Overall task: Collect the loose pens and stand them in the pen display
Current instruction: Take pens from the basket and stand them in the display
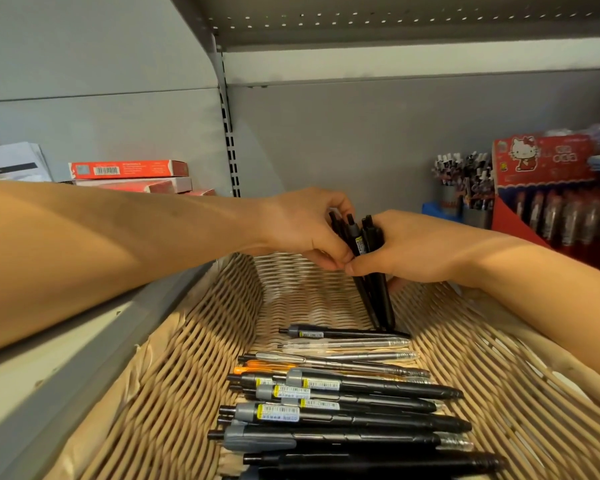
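A bundle of black pens (378, 296) stands nearly upright, tips down on the floor of a woven tan basket (174, 375). My left hand (302, 230) and my right hand (413, 247) both wrap around the upper half of the bundle, thumbs touching in front. Only the clicker ends and the lower barrels show. Several loose pens (347, 403) lie flat in a row in the basket nearer me: mostly black with grey grips and barcode stickers, plus clear ones and an orange one.
A red display box (548, 168) holding packed pens stands at the right. Cups of pens (465, 181) sit beside it on a blue base. Red flat boxes (129, 169) are stacked at the left. A grey shelf back and upper shelf close the space.
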